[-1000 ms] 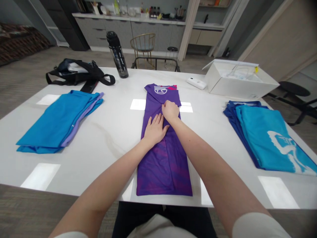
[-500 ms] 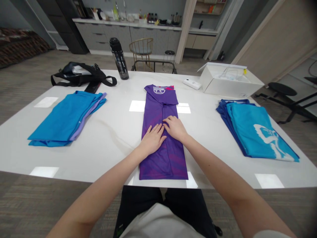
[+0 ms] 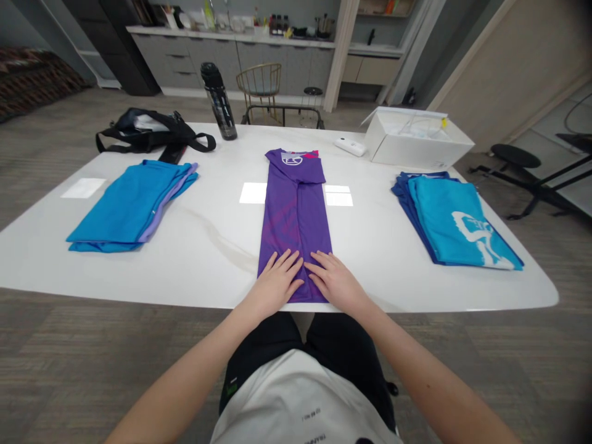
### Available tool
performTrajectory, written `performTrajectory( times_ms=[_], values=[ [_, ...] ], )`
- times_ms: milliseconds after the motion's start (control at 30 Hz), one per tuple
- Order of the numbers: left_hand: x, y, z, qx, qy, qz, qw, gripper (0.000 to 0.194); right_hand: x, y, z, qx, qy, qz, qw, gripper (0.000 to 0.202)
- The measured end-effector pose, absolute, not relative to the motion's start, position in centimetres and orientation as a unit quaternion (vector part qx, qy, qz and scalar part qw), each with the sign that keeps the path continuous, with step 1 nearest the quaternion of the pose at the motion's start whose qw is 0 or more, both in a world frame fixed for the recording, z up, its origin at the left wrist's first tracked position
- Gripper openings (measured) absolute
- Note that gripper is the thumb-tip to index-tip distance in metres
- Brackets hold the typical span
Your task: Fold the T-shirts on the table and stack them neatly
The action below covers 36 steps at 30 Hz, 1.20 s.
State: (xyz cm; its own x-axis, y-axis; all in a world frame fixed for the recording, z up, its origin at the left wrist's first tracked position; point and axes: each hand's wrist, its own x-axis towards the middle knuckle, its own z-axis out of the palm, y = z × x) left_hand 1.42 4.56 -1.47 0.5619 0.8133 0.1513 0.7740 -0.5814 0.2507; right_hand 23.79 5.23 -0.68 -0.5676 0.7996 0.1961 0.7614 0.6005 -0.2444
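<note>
A purple shirt [image 3: 296,216], folded into a long narrow strip, lies on the white table [image 3: 213,277] in front of me, its collar and white logo at the far end. My left hand [image 3: 278,280] rests flat on the lower left part of the cloth with fingers spread. Beside it, my right hand [image 3: 335,282] lies on the lower right part, fingers apart, its fingertips close to those of the left. Neither hand grips anything. The shirt's near edge shows partly between the hands.
Folded blue clothes [image 3: 124,206] lie at the left, and blue clothes with a white print [image 3: 456,216] at the right. Along the back are a black bag [image 3: 152,132], a dark bottle [image 3: 219,105], a white device [image 3: 350,146] and an open white box [image 3: 411,145].
Both hands have slid down the shirt toward its near edge, and the right hand's fingers are more spread. The camera view has shifted, so the table edge appears higher.
</note>
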Motion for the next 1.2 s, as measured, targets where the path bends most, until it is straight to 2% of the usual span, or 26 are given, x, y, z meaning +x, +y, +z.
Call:
performTrajectory(
  times_ms=[167,367,667,833,1033,1200],
  values=[
    [-0.7,4.1,-0.3,0.897,0.392,0.153,0.134,0.029,25.0,4.6,0.3,-0.428,-0.886,0.101,0.149,0.024],
    [-4.9,4.4,-0.1,0.919,0.352,0.127,0.125,0.047,26.3,3.7,0.6,-0.403,-0.897,0.124,0.134,0.023],
    [-8.3,2.9,1.3,0.947,0.296,0.067,0.107,0.050,28.3,1.4,1.9,-0.349,-0.923,0.122,0.103,0.022],
    [-9.1,2.7,1.1,0.945,0.293,0.088,0.118,0.039,30.1,1.4,1.9,-0.356,-0.923,0.111,0.092,0.029],
    [-9.3,3.4,0.2,0.939,0.281,0.126,0.156,0.027,30.6,1.5,0.8,-0.353,-0.928,0.073,0.093,0.025],
    [-9.8,3.8,0.3,0.944,0.264,0.145,0.134,0.023,30.9,1.6,0.4,-0.333,-0.939,0.039,0.075,0.026]
  ],
)
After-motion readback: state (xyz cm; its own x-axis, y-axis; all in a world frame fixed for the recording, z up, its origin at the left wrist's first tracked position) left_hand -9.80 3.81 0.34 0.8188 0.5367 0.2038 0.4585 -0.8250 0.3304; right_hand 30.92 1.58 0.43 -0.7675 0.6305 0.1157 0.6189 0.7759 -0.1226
